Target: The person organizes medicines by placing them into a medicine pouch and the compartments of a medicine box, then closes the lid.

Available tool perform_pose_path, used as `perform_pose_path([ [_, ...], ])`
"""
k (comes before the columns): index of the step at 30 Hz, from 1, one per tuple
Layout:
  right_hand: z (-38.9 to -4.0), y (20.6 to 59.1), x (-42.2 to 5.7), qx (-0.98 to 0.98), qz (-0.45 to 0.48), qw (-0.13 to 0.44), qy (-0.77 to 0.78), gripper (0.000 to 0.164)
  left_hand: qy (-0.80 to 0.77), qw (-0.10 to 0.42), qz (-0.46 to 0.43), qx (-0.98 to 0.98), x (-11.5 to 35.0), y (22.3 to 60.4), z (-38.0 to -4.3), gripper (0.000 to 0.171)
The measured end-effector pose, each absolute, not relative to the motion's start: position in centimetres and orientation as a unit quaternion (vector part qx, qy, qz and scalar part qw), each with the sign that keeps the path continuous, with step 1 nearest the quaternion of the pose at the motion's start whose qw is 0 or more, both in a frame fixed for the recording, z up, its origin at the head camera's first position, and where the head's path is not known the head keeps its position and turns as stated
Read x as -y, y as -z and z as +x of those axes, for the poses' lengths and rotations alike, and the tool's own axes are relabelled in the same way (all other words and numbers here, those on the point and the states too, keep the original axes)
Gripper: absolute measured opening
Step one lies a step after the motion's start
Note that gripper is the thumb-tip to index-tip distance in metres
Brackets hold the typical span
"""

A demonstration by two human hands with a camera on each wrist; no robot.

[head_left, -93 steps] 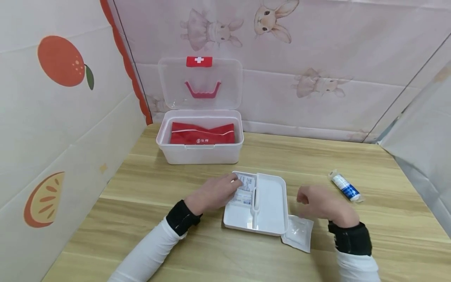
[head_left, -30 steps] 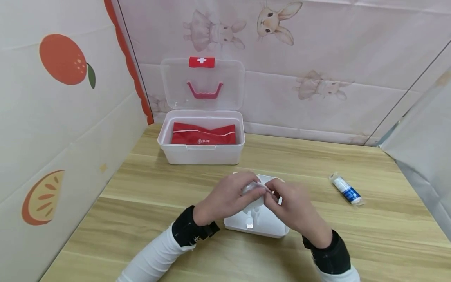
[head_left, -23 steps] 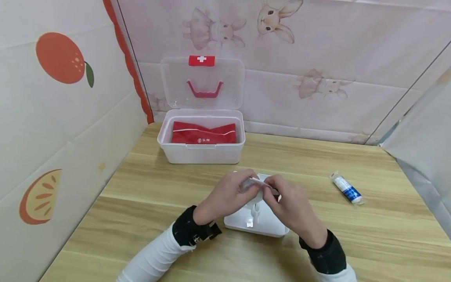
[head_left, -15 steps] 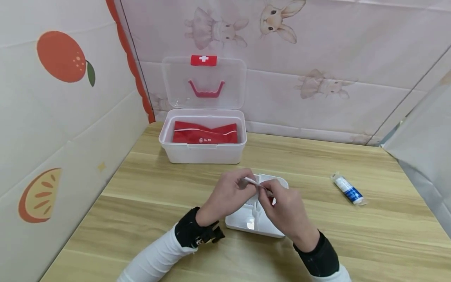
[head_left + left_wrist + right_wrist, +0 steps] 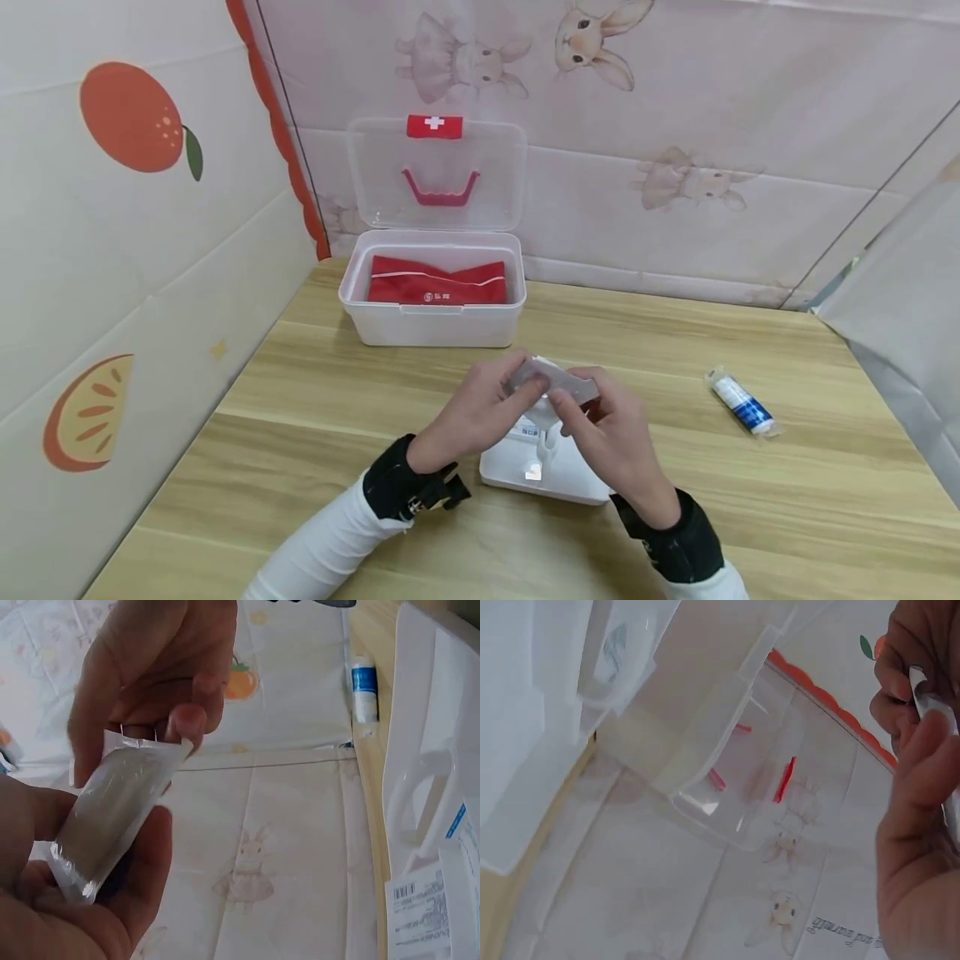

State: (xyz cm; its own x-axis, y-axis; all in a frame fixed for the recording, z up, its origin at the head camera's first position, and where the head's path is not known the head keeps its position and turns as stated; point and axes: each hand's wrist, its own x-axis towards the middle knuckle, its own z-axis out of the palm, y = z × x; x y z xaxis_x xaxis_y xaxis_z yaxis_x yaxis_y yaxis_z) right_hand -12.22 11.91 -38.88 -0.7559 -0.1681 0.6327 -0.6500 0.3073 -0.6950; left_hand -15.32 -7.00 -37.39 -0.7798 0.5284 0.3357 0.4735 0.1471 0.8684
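In the head view, a small clear-and-white packet (image 5: 555, 379) is held above the tray (image 5: 506, 469), its long axis running from about ten o'clock to four o'clock. The left hand (image 5: 476, 412) takes the end toward nine, the right hand (image 5: 615, 437) the end toward three; each grip is clamped on the packet, with a thumb on its face. The tray sits on the bench (image 5: 360, 400) at six o'clock from the packet, with printed sachets (image 5: 525, 429) inside. At ten o'clock stands a white box (image 5: 435, 327) with a red pouch (image 5: 437, 283) in it and its lid (image 5: 375, 167) raised; at three o'clock lies a blue-and-white wrapped roll (image 5: 742, 404).

In the left wrist view, the packet's long axis points from one o'clock, at the right hand, to seven, in the left hand. The roll lies at two o'clock from it, the tray at three.

In the right wrist view, only part of the packet shows between the hands at the three o'clock edge, so its long axis is hard to tell. The box is toward nine o'clock from it.
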Motion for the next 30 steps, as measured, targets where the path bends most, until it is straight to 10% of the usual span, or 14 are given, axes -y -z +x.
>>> perform_pose_path([
  [30, -11.38, 38.68, -11.57, 0.729, 0.255, 0.162, -0.615, 0.030, -0.632, 0.098, 0.377, -0.670, 7.60, 37.41, -16.01, 0.021],
])
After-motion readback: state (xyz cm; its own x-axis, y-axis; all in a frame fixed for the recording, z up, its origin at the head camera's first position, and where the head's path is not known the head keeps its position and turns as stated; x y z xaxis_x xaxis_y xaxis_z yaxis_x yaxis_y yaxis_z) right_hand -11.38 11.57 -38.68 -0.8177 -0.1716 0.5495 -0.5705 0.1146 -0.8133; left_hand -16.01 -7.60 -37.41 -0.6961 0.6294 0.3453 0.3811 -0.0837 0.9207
